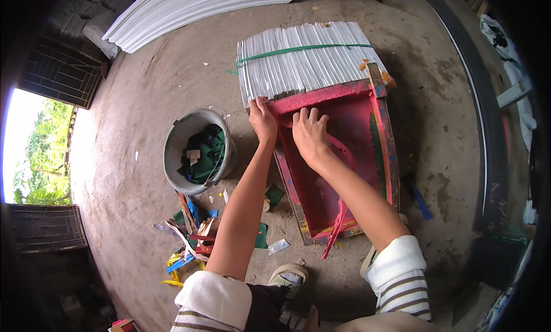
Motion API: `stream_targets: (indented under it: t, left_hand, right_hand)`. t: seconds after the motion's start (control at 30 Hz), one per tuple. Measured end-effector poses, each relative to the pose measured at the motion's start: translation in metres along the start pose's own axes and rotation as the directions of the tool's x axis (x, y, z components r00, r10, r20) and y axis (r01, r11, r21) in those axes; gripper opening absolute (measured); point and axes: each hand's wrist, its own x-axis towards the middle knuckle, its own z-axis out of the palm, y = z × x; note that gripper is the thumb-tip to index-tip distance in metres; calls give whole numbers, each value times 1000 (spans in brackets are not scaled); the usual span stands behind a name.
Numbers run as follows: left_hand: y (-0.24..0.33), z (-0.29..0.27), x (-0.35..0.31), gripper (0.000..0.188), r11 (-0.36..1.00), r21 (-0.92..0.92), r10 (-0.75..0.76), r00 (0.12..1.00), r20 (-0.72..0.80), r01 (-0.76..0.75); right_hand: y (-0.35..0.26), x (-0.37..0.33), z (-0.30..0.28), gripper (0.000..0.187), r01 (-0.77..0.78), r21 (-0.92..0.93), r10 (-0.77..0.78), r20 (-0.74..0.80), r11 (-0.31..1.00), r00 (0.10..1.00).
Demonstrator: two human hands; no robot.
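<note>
A wooden frame (388, 142), like a screen-printing frame, lies tilted against a strapped bundle of white strips (307, 45). Pink-red paint coats its inside. My left hand (263, 123) grips the frame's far left corner, thumb at the rim. Inside that corner, my right hand (310, 134) presses bent fingertips against the pink-red coating; whether they pinch anything is hidden. A loose pink strip (338, 220) curls across the inside, partly behind my right forearm, and its end hangs over the near edge.
On the left stands a grey bucket (169, 154) holding dark green scraps. Coloured scraps and strips (192, 234) lie heaped on the concrete floor below it. A stack of long white strips (195, 8) lies at the far left, and a long dark panel (488, 131) runs along the right.
</note>
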Motion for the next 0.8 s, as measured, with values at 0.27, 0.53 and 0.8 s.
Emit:
stream_targets:
  t: [0.27, 0.53, 0.8]
  left_hand:
    - [9, 8, 0, 35, 1000, -26, 10, 1000, -17, -10]
    - [11, 13, 7, 35, 983, 182, 19, 998, -68, -6]
    - [8, 10, 6, 38, 997, 74, -24, 999, -29, 27]
  right_hand:
    - [-26, 12, 23, 8, -52, 114, 58, -54, 992, 997]
    - [-27, 27, -3, 15, -33, 52, 22, 201, 998, 979]
    - [-33, 17, -26, 19, -228, 251, 135, 339, 941, 931]
